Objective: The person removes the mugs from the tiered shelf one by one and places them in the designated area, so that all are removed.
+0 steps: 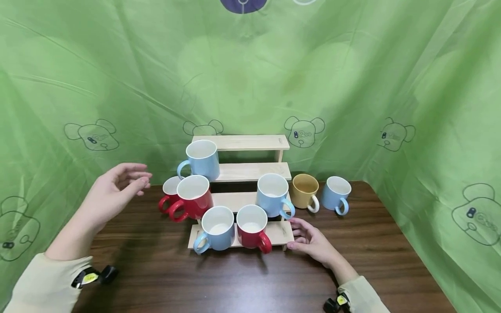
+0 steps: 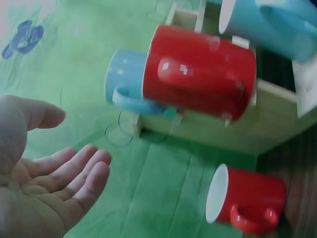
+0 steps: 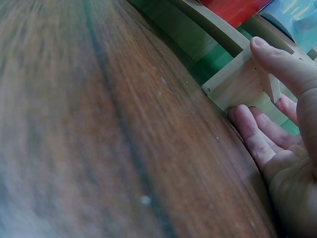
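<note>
My left hand [image 1: 113,191] hovers left of the mugs, its fingers relaxed and holding nothing; the left wrist view shows its bare palm [image 2: 44,198]. My right hand [image 1: 313,243] grips the right end of the lowest step of a pale wooden tiered rack [image 1: 254,142]. In the right wrist view the thumb lies at the step's edge and the fingers curl around the end panel [image 3: 237,82]. On the rack stand a light-blue mug [image 1: 205,167] at upper left, a red mug [image 1: 197,202] below it, another light-blue mug [image 1: 270,195] at right, and a blue mug [image 1: 219,237] beside a red mug [image 1: 248,232] in front.
Left of the rack, a red mug [image 1: 169,200] is partly hidden behind another. A mustard mug [image 1: 303,198] with a white handle and a light-blue mug [image 1: 332,198] stand right of it on the dark wooden table [image 1: 235,287]. Green cloth [image 1: 332,87] hangs behind and around.
</note>
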A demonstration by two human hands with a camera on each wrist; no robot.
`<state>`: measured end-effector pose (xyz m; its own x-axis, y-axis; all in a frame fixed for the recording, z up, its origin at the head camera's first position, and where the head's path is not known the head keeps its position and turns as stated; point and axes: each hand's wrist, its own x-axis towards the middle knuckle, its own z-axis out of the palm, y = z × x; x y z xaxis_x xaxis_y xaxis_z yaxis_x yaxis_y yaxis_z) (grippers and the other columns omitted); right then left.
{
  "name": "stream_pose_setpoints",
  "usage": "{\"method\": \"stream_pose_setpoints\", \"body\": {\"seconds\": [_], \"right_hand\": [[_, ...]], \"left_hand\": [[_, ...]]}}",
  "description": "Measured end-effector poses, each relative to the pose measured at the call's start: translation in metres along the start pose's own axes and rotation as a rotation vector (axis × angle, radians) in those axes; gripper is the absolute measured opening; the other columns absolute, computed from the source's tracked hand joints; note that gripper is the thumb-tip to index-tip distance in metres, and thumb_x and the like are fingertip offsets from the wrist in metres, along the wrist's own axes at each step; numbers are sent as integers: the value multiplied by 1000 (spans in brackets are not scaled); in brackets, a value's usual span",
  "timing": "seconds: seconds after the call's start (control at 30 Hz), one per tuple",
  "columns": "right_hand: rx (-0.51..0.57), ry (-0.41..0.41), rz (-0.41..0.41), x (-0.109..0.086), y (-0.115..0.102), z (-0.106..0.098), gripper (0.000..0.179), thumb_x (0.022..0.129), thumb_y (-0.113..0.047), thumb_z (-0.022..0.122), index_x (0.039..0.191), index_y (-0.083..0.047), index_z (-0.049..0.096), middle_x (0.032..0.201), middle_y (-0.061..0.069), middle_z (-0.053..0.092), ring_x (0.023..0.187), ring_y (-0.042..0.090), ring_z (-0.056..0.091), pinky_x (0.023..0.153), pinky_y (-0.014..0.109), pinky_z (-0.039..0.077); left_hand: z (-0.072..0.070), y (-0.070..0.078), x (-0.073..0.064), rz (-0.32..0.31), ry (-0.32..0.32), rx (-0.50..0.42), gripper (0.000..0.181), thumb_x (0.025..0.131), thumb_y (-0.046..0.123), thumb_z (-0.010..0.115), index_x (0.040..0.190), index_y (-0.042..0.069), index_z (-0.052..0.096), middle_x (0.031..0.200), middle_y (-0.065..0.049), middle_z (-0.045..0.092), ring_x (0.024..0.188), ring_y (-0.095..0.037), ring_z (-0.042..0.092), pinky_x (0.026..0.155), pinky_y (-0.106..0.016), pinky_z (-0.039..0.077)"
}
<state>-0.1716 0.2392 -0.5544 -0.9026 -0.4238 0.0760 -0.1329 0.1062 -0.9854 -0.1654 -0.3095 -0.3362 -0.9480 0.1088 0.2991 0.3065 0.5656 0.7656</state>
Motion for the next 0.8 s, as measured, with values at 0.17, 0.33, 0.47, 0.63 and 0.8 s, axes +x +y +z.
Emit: {"method": "stream_pose_setpoints", "body": {"seconds": [0.17,0.33,0.47,0.63,0.8], "right_hand": [[-1,2,-7,0,2,-1,75,93,-1,86,157,1,47,143,26,60,121,24,69,95,30,61],[-3,-5,-20,0,1,-1,74,94,-2,85,157,-1,48,143,27,60,121,26,69,95,31,62],[0,-19,-35,2,2,0,73,94,-1,85,157,-1,47,144,28,60,122,28,69,95,32,62],[-9,-18,-35,2,2,-1,74,94,-1,84,158,0,47,144,27,60,121,26,69,95,31,62],[-11,-12,-35,0,1,-1,73,94,-2,85,157,1,47,143,27,59,120,24,69,94,30,62]], "left_hand": [[15,14,8,30,50,-102,45,110,15,67,151,2,52,128,14,70,104,-1,74,86,-17,60],[24,24,17,10,39,-106,52,110,22,68,155,2,50,136,3,69,112,-2,69,88,-16,58],[29,27,25,-9,25,-91,55,110,24,69,157,3,50,143,-10,67,117,-1,64,90,-13,55],[35,26,36,-33,-13,-120,61,111,26,67,161,1,44,148,-23,63,108,-2,69,88,-14,56],[44,20,49,-66,-91,-177,60,112,27,66,158,-5,44,150,-29,61,104,-8,72,87,-21,61]]}}
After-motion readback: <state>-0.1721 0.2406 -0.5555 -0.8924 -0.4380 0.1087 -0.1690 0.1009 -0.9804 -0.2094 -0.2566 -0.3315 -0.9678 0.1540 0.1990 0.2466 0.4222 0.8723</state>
